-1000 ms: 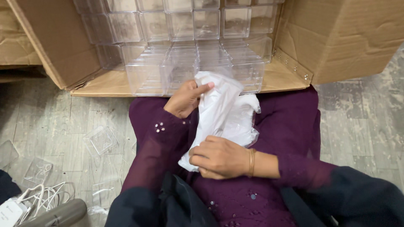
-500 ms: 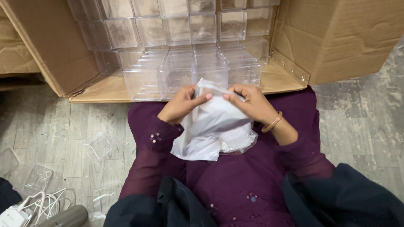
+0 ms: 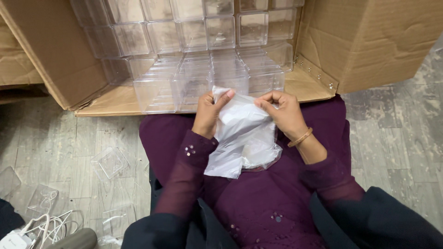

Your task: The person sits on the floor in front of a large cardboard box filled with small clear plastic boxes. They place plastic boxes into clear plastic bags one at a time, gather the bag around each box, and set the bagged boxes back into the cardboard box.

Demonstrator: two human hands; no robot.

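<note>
Nearest to me, my lap in purple cloth [image 3: 258, 203] carries the work. The white plastic bag [image 3: 242, 143] lies on it, lower end loose over my knees, upper edge raised between both hands.

My left hand [image 3: 210, 113] is closed on the bag's upper left edge, thumb over the film. My right hand [image 3: 284, 110] pinches the upper right edge between fingertips, a bangle [image 3: 300, 137] at the wrist. I judge the step in hand to be parting the bag's mouth; the next move calls for a light sideways pull, as the film is thin and may tear.

On the floor [image 3: 69, 143] to my left lie loose clear plastic boxes [image 3: 110, 161] and white cables [image 3: 44, 226]; to my right it offers room.

Beyond my hands, the open cardboard carton [image 3: 369, 41] lies on its side, its flap edge just beside my knees, stacked clear containers [image 3: 203, 60] filling it.
</note>
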